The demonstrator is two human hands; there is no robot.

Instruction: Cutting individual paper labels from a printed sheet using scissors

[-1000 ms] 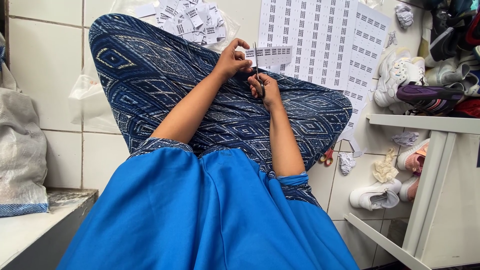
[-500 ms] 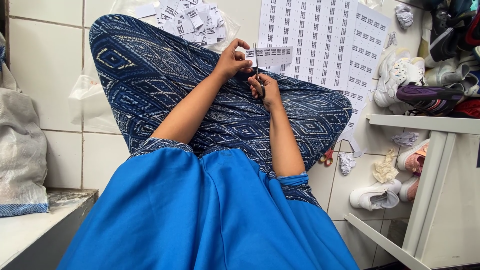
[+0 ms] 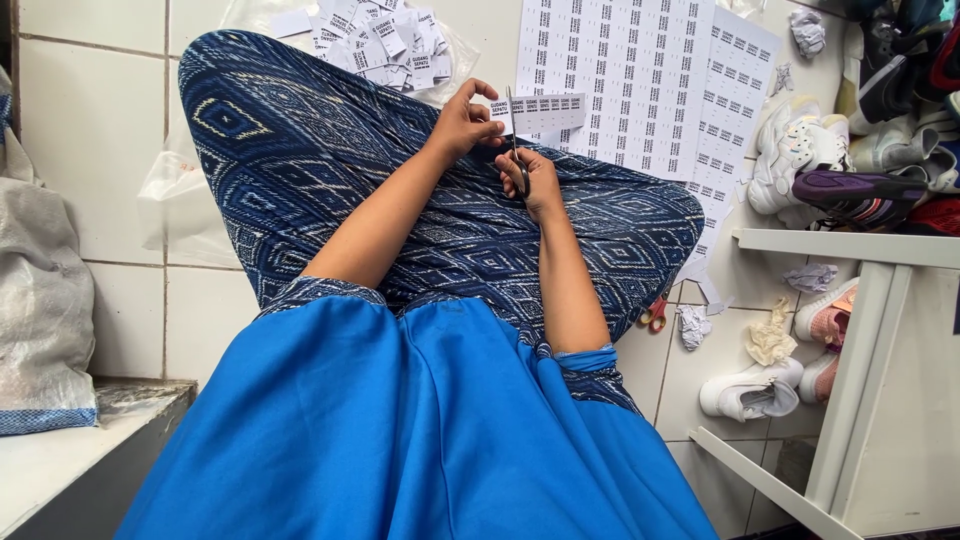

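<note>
White paper label strip (image 3: 535, 112), pinched at its near end in the left hand (image 3: 462, 122), grip closed on it, held over the lap w/ patterned blue cloth (image 3: 300, 170). Right hand (image 3: 535, 182) grip wrapped round scissors (image 3: 516, 135), blades upright at the strip. Step judged: mid-cut, one label off the strip. Next move calls for closing blades square betw. labels. Cut labels (image 3: 385, 40) piled beyond the knee; uncut sheets (image 3: 620, 80) on the floor.

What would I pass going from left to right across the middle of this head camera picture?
Grey woven sack → clear plastic bag → left hand holding a paper strip → right hand with scissors → printed label sheets → white sneaker → white shelf.
</note>
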